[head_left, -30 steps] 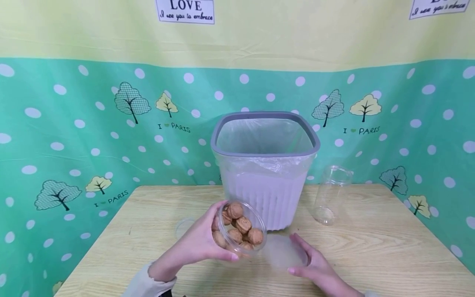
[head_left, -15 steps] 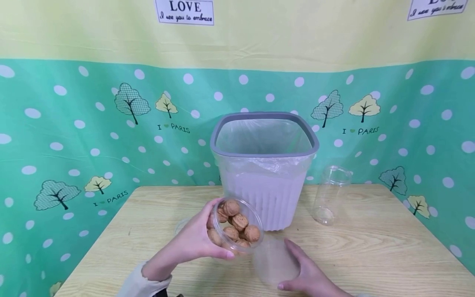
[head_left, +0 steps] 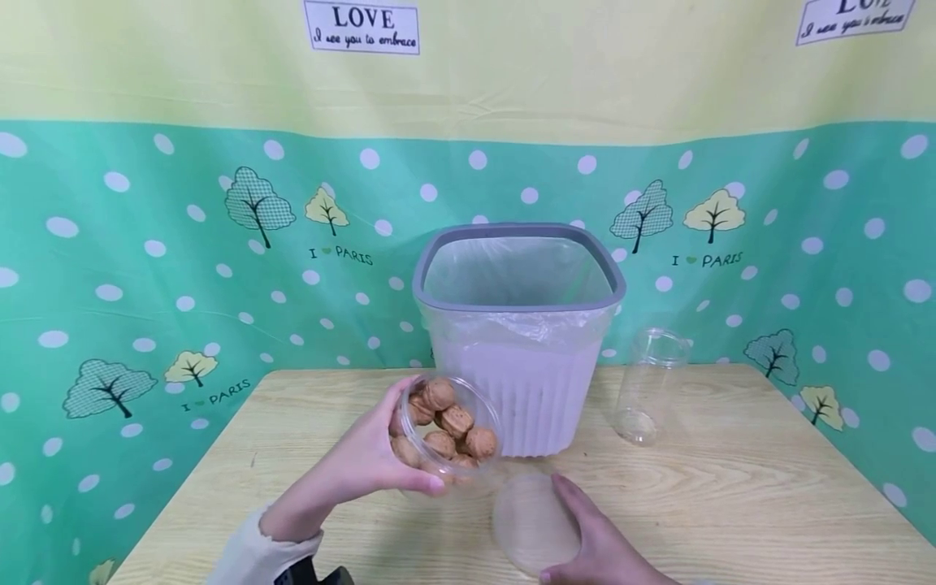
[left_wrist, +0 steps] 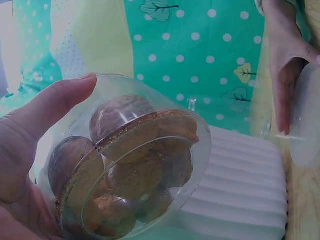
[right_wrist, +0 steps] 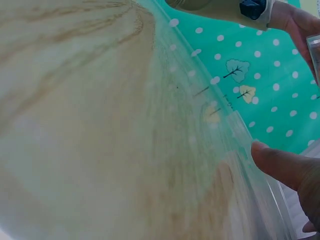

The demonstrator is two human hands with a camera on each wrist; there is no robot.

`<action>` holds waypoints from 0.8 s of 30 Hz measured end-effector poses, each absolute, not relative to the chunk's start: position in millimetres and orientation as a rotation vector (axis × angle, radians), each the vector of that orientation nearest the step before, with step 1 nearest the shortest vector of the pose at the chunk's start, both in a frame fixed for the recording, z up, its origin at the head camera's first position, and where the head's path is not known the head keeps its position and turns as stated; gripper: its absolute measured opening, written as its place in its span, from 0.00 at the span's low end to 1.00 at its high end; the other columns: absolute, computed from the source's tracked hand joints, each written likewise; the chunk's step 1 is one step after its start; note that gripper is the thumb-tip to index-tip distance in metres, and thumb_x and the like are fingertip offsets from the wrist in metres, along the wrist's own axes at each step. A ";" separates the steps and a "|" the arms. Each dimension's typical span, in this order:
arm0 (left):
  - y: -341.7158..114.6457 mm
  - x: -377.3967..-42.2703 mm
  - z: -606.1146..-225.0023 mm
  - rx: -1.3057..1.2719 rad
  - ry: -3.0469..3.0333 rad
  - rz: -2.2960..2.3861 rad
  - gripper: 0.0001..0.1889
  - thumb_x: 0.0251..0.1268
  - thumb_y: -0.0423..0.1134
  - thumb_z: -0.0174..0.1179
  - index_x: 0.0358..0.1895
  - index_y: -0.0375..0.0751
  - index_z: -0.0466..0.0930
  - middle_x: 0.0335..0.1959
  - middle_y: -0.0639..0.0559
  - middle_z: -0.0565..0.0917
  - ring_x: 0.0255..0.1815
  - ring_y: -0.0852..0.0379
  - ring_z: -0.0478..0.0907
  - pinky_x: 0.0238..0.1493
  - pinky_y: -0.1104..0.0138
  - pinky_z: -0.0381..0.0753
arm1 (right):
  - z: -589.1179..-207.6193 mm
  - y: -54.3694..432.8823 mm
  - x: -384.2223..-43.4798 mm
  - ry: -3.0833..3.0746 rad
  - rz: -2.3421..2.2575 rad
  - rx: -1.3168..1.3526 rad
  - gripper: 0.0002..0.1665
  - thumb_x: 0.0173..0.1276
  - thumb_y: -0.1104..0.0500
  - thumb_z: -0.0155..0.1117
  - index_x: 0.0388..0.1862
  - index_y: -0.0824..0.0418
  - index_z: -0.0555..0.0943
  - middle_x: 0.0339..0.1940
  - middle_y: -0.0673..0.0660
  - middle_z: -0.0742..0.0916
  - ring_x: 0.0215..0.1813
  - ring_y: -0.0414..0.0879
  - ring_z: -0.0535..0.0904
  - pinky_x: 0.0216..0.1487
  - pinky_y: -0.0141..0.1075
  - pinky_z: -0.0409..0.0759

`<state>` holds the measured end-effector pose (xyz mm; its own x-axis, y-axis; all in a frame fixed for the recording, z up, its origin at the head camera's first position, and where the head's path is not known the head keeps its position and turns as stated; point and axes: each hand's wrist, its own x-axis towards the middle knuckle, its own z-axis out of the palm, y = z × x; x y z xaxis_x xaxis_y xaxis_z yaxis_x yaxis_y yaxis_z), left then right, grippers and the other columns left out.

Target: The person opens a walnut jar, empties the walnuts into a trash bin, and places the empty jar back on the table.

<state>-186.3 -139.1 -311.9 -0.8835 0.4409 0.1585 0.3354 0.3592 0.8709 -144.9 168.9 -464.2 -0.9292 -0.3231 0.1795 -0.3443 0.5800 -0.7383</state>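
Note:
My left hand (head_left: pixel 380 455) grips a clear round plastic jar (left_wrist: pixel 200 165) tilted with its open mouth toward me. Inside the jar lie several brown walnuts (head_left: pixel 457 421). In the left wrist view, the thumb presses the jar's side and the nuts show through its wall. My right hand (head_left: pixel 607 544) holds a round, see-through plastic piece (head_left: pixel 534 524) by its right edge, low over the table and apart from the jar. Close up, this piece (right_wrist: pixel 100 150) fills much of the right wrist view; I cannot tell whether it is a lid or a container.
A grey-rimmed waste bin (head_left: pixel 519 307) lined with a clear bag stands behind the hands. To its right, a tall clear plastic jar (head_left: pixel 647 398) is upright on the wooden table (head_left: pixel 731 487). A printed green and yellow cloth (head_left: pixel 168 268) hangs behind and at both sides.
My left hand has shifted left and slightly up with the jar of walnuts. The right hand has moved left and down with the round plastic piece. The bin has stayed in place.

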 end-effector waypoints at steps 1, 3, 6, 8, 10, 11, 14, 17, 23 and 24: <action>-139.9 -186.2 -311.0 0.702 2.496 1.571 0.62 0.29 0.44 0.81 0.72 0.49 0.49 0.67 0.50 0.64 0.66 0.50 0.62 0.62 0.52 0.64 | -464.8 168.7 -145.0 -2.767 1.294 0.590 0.70 0.33 0.44 0.82 0.71 0.72 0.57 0.69 0.73 0.64 0.68 0.69 0.58 0.65 0.48 0.62; -141.4 -186.6 -308.8 0.712 2.467 1.598 0.61 0.29 0.42 0.81 0.72 0.50 0.49 0.67 0.50 0.65 0.66 0.50 0.63 0.62 0.53 0.65 | -465.8 168.1 -145.1 -2.768 1.285 0.594 0.71 0.33 0.44 0.82 0.71 0.72 0.56 0.69 0.73 0.64 0.68 0.69 0.58 0.64 0.51 0.62; -145.1 -186.3 -306.1 0.710 2.488 1.591 0.61 0.30 0.42 0.81 0.73 0.48 0.48 0.67 0.47 0.64 0.66 0.47 0.63 0.61 0.52 0.66 | -466.1 166.9 -145.4 -2.772 1.282 0.585 0.71 0.32 0.44 0.82 0.71 0.72 0.55 0.69 0.73 0.63 0.68 0.69 0.58 0.64 0.54 0.62; -147.7 -186.5 -304.9 0.707 2.524 1.563 0.61 0.30 0.43 0.81 0.72 0.47 0.48 0.67 0.44 0.64 0.66 0.46 0.62 0.61 0.52 0.66 | -465.4 166.3 -145.3 -2.781 1.288 0.574 0.72 0.32 0.44 0.82 0.71 0.73 0.55 0.70 0.73 0.63 0.69 0.70 0.57 0.64 0.54 0.62; -150.1 -187.3 -303.9 0.711 2.539 1.555 0.61 0.31 0.44 0.80 0.72 0.46 0.49 0.67 0.43 0.64 0.66 0.45 0.62 0.60 0.52 0.67 | -463.7 166.2 -145.1 -2.792 1.307 0.561 0.73 0.32 0.43 0.82 0.71 0.73 0.54 0.70 0.74 0.62 0.69 0.70 0.57 0.64 0.55 0.61; -150.8 -188.3 -303.4 0.729 2.513 1.579 0.60 0.32 0.42 0.80 0.72 0.46 0.49 0.66 0.43 0.65 0.65 0.45 0.63 0.60 0.52 0.68 | -462.7 166.3 -144.8 -2.799 1.330 0.549 0.73 0.32 0.43 0.82 0.71 0.73 0.53 0.70 0.74 0.61 0.69 0.70 0.56 0.64 0.57 0.60; -153.5 -190.5 -301.5 0.755 2.473 1.626 0.58 0.33 0.40 0.80 0.72 0.49 0.51 0.64 0.48 0.69 0.64 0.48 0.66 0.60 0.54 0.68 | -458.7 167.9 -143.8 -2.812 1.396 0.507 0.73 0.34 0.44 0.81 0.72 0.72 0.52 0.71 0.74 0.60 0.70 0.71 0.54 0.64 0.60 0.56; -156.8 -192.0 -299.7 0.755 2.479 1.640 0.57 0.33 0.40 0.80 0.71 0.51 0.52 0.63 0.51 0.70 0.63 0.50 0.66 0.60 0.53 0.67 | -454.9 171.2 -143.6 -2.825 1.434 0.449 0.70 0.37 0.45 0.81 0.73 0.70 0.53 0.71 0.73 0.61 0.70 0.69 0.54 0.66 0.57 0.57; -162.1 -191.7 -295.9 0.732 2.531 1.644 0.57 0.32 0.41 0.80 0.71 0.49 0.52 0.63 0.49 0.69 0.63 0.49 0.67 0.60 0.55 0.68 | -443.6 182.4 -147.2 -2.724 1.456 0.446 0.63 0.43 0.49 0.79 0.73 0.67 0.54 0.71 0.71 0.62 0.70 0.70 0.56 0.65 0.59 0.59; -162.8 -191.1 -294.9 0.727 2.520 1.659 0.57 0.32 0.40 0.80 0.71 0.49 0.52 0.62 0.49 0.69 0.62 0.50 0.67 0.60 0.56 0.69 | -440.2 184.8 -148.8 -2.691 1.447 0.464 0.63 0.43 0.50 0.79 0.73 0.67 0.55 0.71 0.71 0.62 0.69 0.71 0.56 0.63 0.63 0.58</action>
<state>-191.1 -162.8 -294.9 -0.8896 0.4007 0.2194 0.3599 0.3188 0.8769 -148.8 184.8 -440.2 -0.9536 -0.2374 0.1853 -0.2855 0.5167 -0.8072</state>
